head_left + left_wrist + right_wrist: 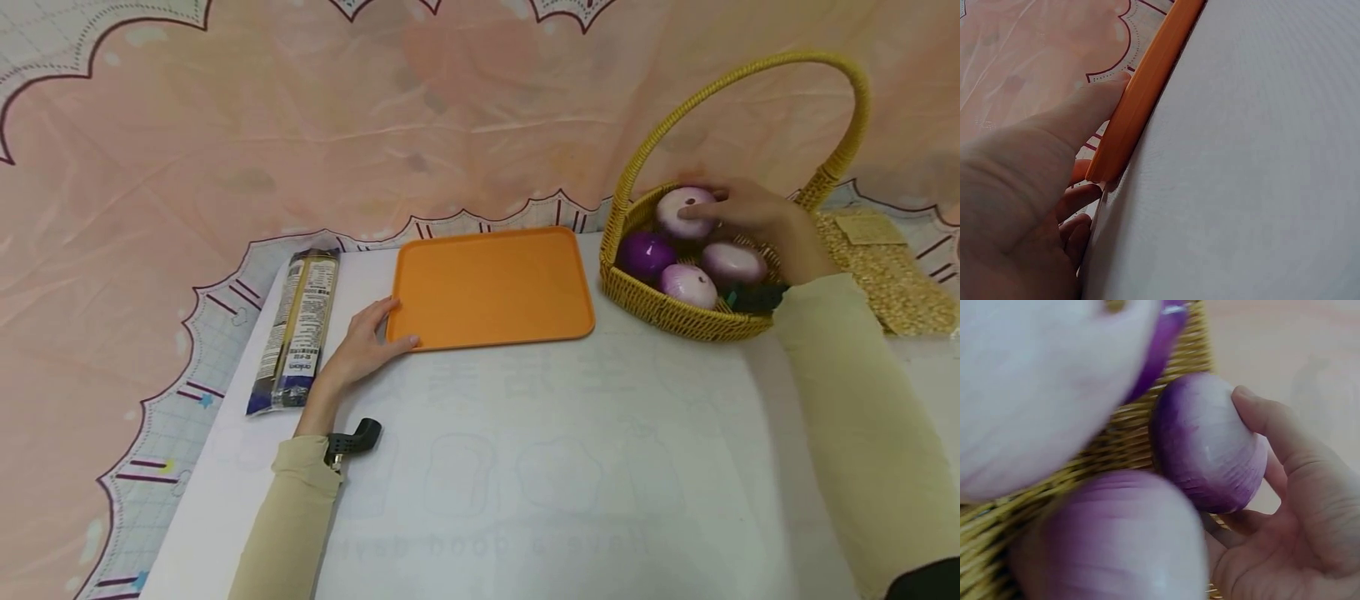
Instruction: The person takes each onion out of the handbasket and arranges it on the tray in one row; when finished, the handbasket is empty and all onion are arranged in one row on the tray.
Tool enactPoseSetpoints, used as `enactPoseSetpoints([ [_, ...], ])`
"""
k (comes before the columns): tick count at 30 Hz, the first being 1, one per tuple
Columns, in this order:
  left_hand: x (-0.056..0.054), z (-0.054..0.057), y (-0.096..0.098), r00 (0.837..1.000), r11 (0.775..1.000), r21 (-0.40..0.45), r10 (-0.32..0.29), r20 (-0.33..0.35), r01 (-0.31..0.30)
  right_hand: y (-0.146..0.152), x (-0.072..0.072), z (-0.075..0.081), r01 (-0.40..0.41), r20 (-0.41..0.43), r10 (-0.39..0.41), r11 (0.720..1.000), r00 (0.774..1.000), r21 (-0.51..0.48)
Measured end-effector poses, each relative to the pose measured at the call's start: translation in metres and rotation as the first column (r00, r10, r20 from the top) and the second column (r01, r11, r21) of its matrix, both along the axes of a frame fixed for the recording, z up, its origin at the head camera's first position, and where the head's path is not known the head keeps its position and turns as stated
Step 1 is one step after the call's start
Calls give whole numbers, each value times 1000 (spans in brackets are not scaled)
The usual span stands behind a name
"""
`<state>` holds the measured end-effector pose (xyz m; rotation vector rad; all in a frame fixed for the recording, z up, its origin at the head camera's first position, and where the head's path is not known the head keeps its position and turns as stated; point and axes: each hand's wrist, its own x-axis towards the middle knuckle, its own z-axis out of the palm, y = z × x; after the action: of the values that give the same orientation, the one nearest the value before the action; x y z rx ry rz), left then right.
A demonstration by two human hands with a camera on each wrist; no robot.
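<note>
In the head view my right hand (742, 208) reaches into a yellow wicker basket (675, 319) and grips a purple-and-white onion (681, 212) at the basket's back. The right wrist view has the thumb on the side of this onion (1210, 444), with fingers partly hidden behind it. More onions lie around it, among them a deep purple one (647, 255) and two paler ones, one in front (688, 286) and one to the right (733, 262). On the left, my left hand (363, 346) holds the near-left corner of an orange tray (491, 287), thumb against its rim (1141, 94).
A long printed packet (296, 329) lies left of the tray. Right of the basket is a bag of yellow grains (881, 267), partly behind my right arm. The basket's tall handle (787, 60) arches above the onions. A pink patterned cloth (300, 150) hangs behind the white table (525, 467).
</note>
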<state>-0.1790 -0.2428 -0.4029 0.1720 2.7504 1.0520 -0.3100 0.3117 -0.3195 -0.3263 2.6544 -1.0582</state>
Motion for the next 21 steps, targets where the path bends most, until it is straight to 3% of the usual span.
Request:
enactPoseSetpoints([
  [3,0,0,0,1000,1000,-3,1,-4,-1,3,2,7,-5,-53,2,999,999,-54],
  [6,1,1,0,1000,1000,-2,-1,-5,1,4,5,12,5,-54,-9,997,999,-83],
  [11,2,-1,0,1000,1000,0,-7,0,7,0,14,16,75,68,-64,982,996,-175],
  [16,-1,-2,-1,999,999,-23,-26,-31,25,-8,27,26,125,202,-51,918,978,-377],
  [18,-2,-2,-2,999,999,-31,-29,-43,28,-11,31,30,106,192,-40,931,981,-349],
  [21,-2,-3,-2,999,999,-25,-28,-42,26,-14,39,33,14,101,15,959,995,-284],
])
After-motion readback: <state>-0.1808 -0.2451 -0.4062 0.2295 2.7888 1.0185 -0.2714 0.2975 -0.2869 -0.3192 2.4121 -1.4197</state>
